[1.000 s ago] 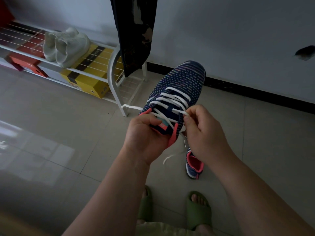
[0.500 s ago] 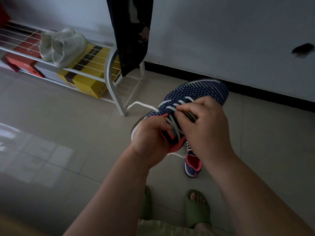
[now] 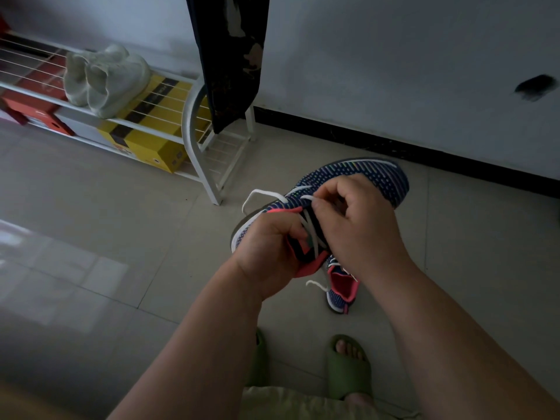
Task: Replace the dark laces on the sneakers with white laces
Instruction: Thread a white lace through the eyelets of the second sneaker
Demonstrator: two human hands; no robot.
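While in both hands, sneaker (image 3: pixel 372 177) w/ toe up-right, heel down-left.

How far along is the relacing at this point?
Done: white lace crosses the held sneaker's eyelets; no dark lace shows on it. In hand: left hand grips its heel end, right hand pinches the lace, one end hanging loose. Left: finishing it. The floor sneaker shows some white lace, but is mostly hidden.

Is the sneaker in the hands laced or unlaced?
Laced, at least partly: white lace crisscrosses the held sneaker; a loose end loops out left. Upper rows hidden by the right hand.
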